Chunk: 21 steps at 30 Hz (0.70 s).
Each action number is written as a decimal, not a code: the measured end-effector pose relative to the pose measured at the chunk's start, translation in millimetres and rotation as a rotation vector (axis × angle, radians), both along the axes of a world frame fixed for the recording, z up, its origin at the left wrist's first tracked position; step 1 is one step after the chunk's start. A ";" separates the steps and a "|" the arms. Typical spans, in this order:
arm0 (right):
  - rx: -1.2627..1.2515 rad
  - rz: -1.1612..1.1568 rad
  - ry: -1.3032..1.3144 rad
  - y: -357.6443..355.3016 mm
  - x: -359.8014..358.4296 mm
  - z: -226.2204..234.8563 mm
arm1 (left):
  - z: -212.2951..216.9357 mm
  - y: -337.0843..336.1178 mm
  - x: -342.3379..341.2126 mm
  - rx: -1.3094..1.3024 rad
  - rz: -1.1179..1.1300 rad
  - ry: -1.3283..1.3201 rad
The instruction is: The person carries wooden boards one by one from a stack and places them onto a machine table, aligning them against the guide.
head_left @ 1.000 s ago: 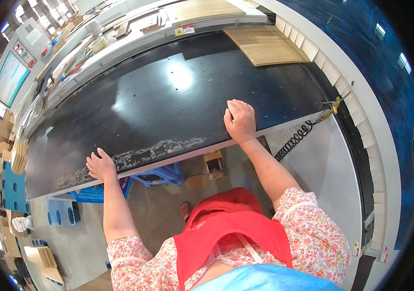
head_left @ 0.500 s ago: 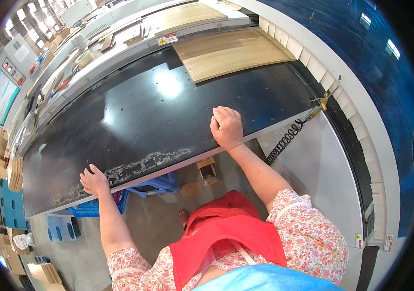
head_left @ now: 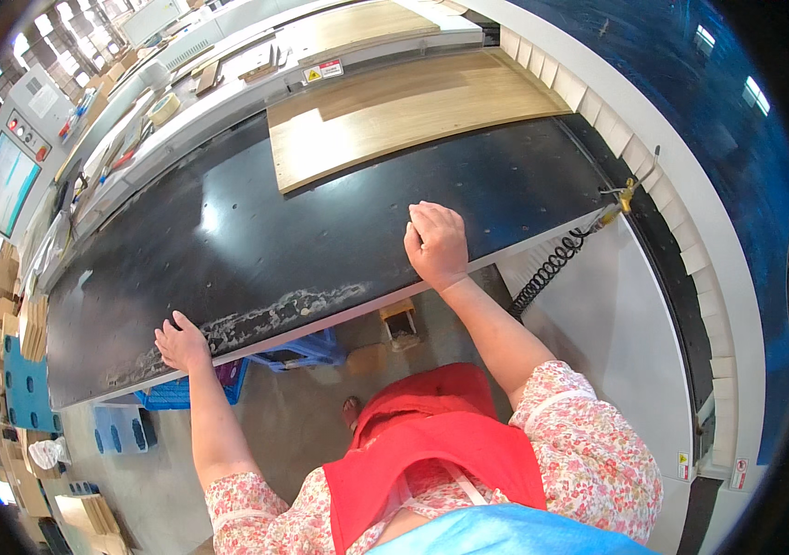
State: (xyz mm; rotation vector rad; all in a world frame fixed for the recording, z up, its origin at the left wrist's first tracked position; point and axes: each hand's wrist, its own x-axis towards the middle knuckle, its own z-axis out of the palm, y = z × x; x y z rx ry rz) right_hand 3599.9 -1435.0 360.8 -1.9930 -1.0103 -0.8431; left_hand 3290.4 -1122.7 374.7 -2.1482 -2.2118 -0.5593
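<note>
A long black table [head_left: 339, 222] with small holes lies in front of me. On its worn front left part my left hand [head_left: 182, 343] rests with the fingers spread, holding nothing. My right hand [head_left: 437, 242] is curled into a loose fist over the front edge, right of the middle; I see nothing in it. Beyond both hands a wood-grain panel [head_left: 413, 111] lies flat along the far side of the table, its right end at the machine's pale strip curtain [head_left: 598, 111]. Neither hand touches the panel.
A black coiled hose [head_left: 547, 276] with a brass-coloured air gun [head_left: 626, 196] hangs at the table's right corner. A control screen [head_left: 6, 185] stands far left. Below the table are a blue stool [head_left: 297, 351] and a blue crate [head_left: 168, 396]. A tape roll [head_left: 164, 109] lies on the back ledge.
The wood-grain panel has slid left out from the strip curtain, so more of it shows on the table. Both my hands have stayed almost where they were.
</note>
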 end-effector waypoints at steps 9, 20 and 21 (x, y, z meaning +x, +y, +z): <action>-0.007 0.000 0.007 1.7 1.2 -1.7 | -2.0 3.0 -0.7 0.038 0.004 -0.001; -0.053 -0.011 -0.022 1.4 -2.1 6.0 | -0.3 3.1 -0.5 0.042 0.003 -0.012; -0.058 -0.015 -0.020 0.8 -2.4 6.5 | 0.9 1.7 1.3 0.030 0.000 -0.013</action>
